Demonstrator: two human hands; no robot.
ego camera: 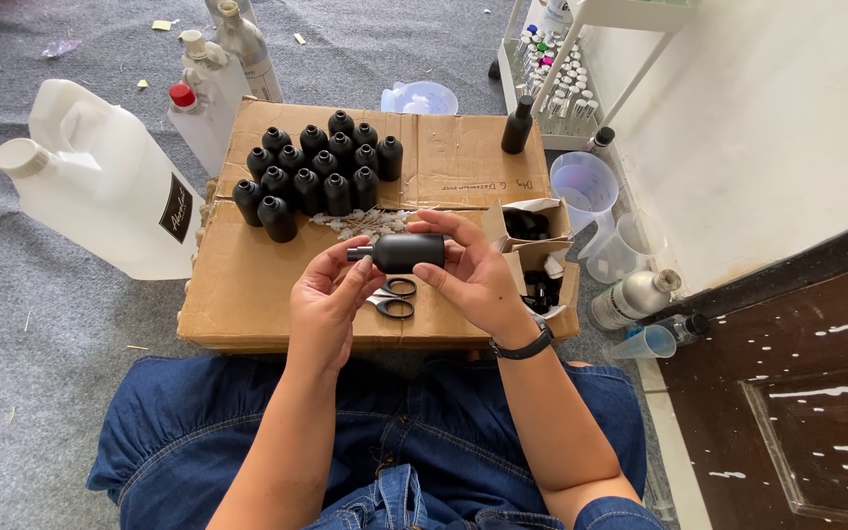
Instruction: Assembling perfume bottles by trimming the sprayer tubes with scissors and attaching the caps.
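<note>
Both hands hold one matte black bottle [407,252] sideways above a flattened cardboard box [247,294]. My right hand [473,275] grips the bottle's body. My left hand [328,299] has its fingertips at the bottle's narrow neck end. A group of several upright black bottles [316,175] stands on the cardboard farther back. Scissors [393,299] with black handles lie on the cardboard just under my hands.
A large white plastic jug [100,177] lies left of the cardboard, with smaller white bottles [208,93] behind it. Small open cartons [537,255] sit at right. Clear measuring cups [586,186], a metal bottle [630,297] and a white rack of small vials [556,69] stand by the wall.
</note>
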